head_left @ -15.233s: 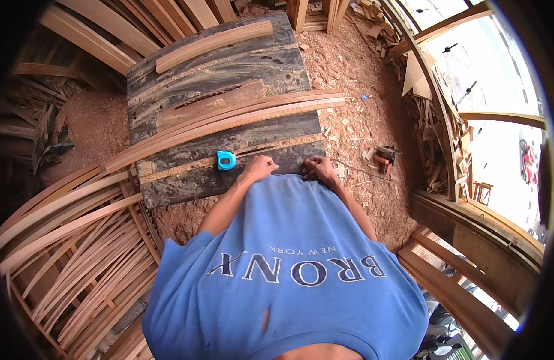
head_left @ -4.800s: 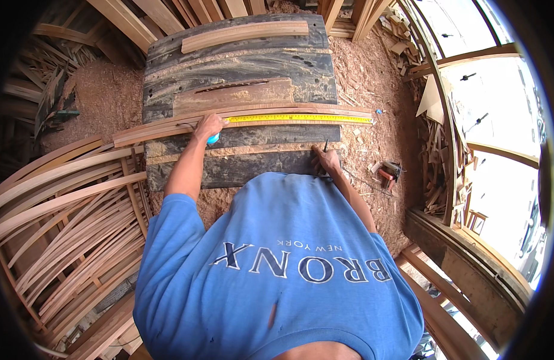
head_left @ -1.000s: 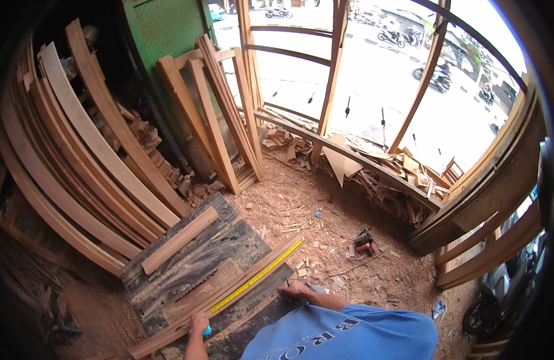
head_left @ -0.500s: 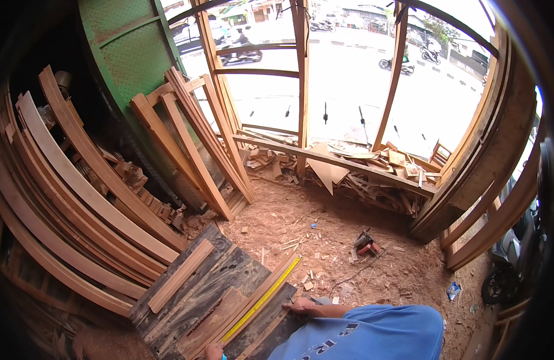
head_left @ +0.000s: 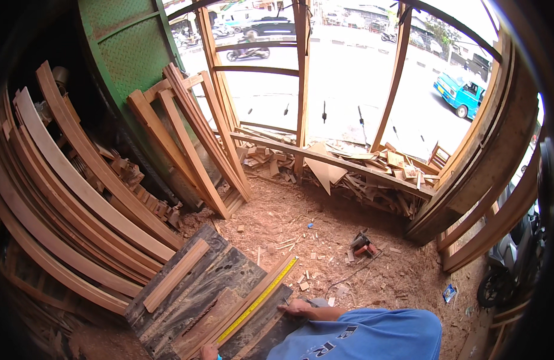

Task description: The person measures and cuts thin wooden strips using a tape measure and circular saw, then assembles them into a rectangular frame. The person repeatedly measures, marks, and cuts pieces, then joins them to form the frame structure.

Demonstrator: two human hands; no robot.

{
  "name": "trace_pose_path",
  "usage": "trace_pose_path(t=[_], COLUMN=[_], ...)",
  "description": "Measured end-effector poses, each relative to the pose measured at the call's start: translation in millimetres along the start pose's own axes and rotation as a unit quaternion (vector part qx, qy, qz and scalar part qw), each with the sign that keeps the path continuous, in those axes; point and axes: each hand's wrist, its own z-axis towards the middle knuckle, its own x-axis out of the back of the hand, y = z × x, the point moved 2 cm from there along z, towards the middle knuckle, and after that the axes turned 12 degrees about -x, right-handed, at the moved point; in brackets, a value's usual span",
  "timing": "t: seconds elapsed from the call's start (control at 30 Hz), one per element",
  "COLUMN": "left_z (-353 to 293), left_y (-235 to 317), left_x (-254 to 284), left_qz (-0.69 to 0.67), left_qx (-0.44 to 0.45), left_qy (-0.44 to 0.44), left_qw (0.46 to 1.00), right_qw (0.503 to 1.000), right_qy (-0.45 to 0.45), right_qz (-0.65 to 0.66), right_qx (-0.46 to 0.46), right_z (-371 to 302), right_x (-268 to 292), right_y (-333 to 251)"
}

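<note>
A yellow tape measure blade (head_left: 259, 301) lies stretched along a long wooden board (head_left: 247, 305) on the dark, stained worktop (head_left: 226, 279). My left hand (head_left: 209, 351) is closed at the blade's near end, at the lower edge of the view; a bit of teal shows beside it. To the right of the blade, my right hand (head_left: 297, 307) is held low over the worktop with its fingers pinched together. A small dark tip shows at those fingers, too small to name. A shorter reddish plank (head_left: 177, 276) lies on the worktop's left part.
Long planks (head_left: 91, 198) lean at the left, beside a green metal panel (head_left: 130, 66) and wooden frames (head_left: 199, 144). A red power tool (head_left: 365, 246) sits on the sawdust-covered floor (head_left: 277, 210). Offcuts (head_left: 349, 171) are heaped behind a low rail. A motorbike (head_left: 499, 270) stands at the right.
The view has shifted slightly. Both hands and the tape measure keep nearly the same places on the board and worktop. Out on the road, a blue van has come into view at the right.
</note>
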Motion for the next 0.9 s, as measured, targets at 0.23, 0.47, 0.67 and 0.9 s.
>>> trace_pose_path(t=[0.23, 0.47, 0.67, 0.9], left_z=[-3, -2, 1, 1], left_y=[12, 17, 11, 2], left_x=[8, 13, 9, 2], left_qz=[0.022, 0.003, -0.002, -0.007], left_qx=[0.003, 0.012, 0.008, 0.001], left_qy=[-0.019, -0.022, -0.018, -0.012], left_qw=[1.000, 1.000, 1.000, 1.000], right_qw=[0.998, 0.998, 0.996, 0.998], right_qy=[-0.056, -0.048, -0.087, -0.054], right_qz=[-0.007, 0.010, -0.015, -0.032], right_qx=[0.028, 0.032, 0.010, 0.002], right_z=[20, 20, 18, 9], right_x=[-9, -13, -6, -5], right_y=[4, 5, 4, 1])
